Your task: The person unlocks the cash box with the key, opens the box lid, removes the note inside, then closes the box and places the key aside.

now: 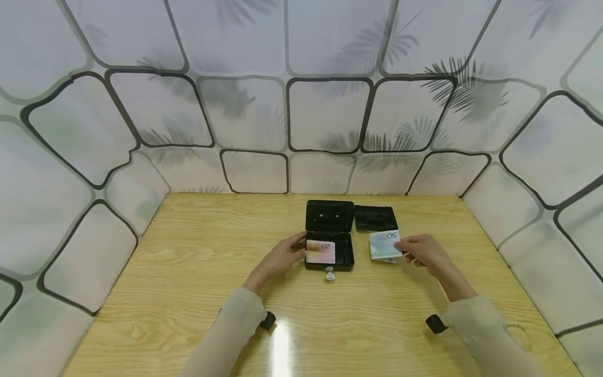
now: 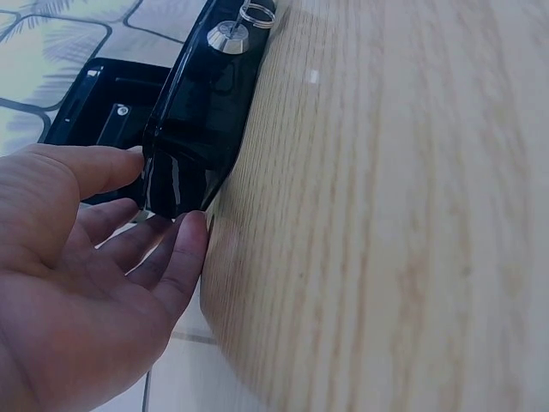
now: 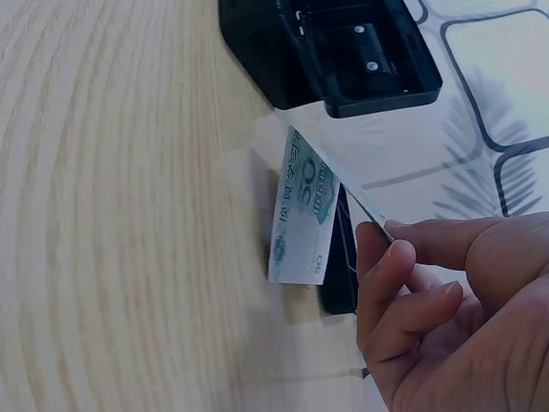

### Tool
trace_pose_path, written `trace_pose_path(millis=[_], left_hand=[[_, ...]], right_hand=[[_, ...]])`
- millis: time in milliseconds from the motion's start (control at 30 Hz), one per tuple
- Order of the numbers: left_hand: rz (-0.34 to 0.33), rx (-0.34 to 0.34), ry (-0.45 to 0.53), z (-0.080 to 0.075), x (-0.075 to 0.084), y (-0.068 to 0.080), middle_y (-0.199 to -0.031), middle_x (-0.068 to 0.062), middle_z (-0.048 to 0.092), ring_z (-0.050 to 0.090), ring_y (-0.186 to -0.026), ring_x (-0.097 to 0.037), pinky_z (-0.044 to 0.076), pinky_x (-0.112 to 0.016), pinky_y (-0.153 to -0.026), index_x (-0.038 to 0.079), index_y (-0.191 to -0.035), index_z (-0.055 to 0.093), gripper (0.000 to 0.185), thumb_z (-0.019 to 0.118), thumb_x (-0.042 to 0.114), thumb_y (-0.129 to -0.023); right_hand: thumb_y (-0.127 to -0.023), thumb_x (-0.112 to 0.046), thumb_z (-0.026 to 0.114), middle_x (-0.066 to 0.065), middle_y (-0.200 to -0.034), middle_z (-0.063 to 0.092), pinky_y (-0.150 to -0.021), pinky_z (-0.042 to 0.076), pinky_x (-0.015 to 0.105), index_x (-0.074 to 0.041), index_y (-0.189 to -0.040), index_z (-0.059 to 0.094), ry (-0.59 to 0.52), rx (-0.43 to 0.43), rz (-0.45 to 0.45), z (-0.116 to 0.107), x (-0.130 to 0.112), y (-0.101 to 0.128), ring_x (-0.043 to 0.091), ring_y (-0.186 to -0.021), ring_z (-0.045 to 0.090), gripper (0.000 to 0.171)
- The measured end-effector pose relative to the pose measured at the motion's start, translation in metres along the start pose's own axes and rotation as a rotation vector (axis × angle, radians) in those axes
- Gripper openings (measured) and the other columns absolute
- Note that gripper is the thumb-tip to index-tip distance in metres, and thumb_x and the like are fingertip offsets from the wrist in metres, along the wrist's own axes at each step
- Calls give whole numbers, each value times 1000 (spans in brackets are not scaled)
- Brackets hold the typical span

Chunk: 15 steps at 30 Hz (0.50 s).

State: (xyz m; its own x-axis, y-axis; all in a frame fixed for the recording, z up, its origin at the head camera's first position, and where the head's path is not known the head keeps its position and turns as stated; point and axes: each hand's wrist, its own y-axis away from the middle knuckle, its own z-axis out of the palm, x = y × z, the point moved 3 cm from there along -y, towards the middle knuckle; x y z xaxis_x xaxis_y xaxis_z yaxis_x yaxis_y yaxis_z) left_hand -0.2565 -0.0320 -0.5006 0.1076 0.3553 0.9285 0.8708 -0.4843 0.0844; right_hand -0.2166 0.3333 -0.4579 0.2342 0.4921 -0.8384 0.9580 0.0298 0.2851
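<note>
A black cash box (image 1: pixel 349 250) stands on the table, its lid (image 1: pixel 328 215) raised at the back. A pink 20 banknote (image 1: pixel 321 253) lies in its left part, and keys (image 1: pixel 329 274) hang from the lock (image 2: pixel 228 37) at the front. My left hand (image 1: pixel 284 256) rests against the box's left side, thumb at the top edge and the other fingertips along the wall (image 2: pixel 177 176). Between thumb and fingers my right hand (image 1: pixel 425 251) pinches a folded blue-green 50 banknote (image 1: pixel 383 244), right of the box. Its lower half (image 3: pixel 302 215) hangs open from the fold.
A black compartment tray (image 1: pixel 375 218) lies behind the note, just right of the lid. The wooden table (image 1: pixel 212 230) meets a patterned backdrop (image 1: pixel 254 172) at the back and sides. Dark cameras (image 1: pixel 267 320) sit at both wrists.
</note>
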Motion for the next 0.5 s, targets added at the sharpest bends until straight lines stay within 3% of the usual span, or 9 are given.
trace_pose_path(millis=[167, 500], left_hand=[[-6, 1, 4, 0, 1, 0, -158, -19, 44, 47, -141, -37, 37, -53, -115, 5, -161, 35, 60, 58, 8, -105], [-7, 6, 2, 0, 0, -1, -157, -19, 45, 47, -141, -36, 37, -52, -115, 5, -161, 35, 60, 58, 8, -105]], right_hand=[[-104, -21, 65, 4, -82, 65, -52, 42, 23, 11, -121, 68, -15, 5, 22, 7, 4, -6, 10, -64, 59, 36], [-103, -18, 66, 2, -71, 68, -52, 42, 22, 10, -115, 71, -5, 17, 43, 19, 12, -16, 9, -61, 58, 31]])
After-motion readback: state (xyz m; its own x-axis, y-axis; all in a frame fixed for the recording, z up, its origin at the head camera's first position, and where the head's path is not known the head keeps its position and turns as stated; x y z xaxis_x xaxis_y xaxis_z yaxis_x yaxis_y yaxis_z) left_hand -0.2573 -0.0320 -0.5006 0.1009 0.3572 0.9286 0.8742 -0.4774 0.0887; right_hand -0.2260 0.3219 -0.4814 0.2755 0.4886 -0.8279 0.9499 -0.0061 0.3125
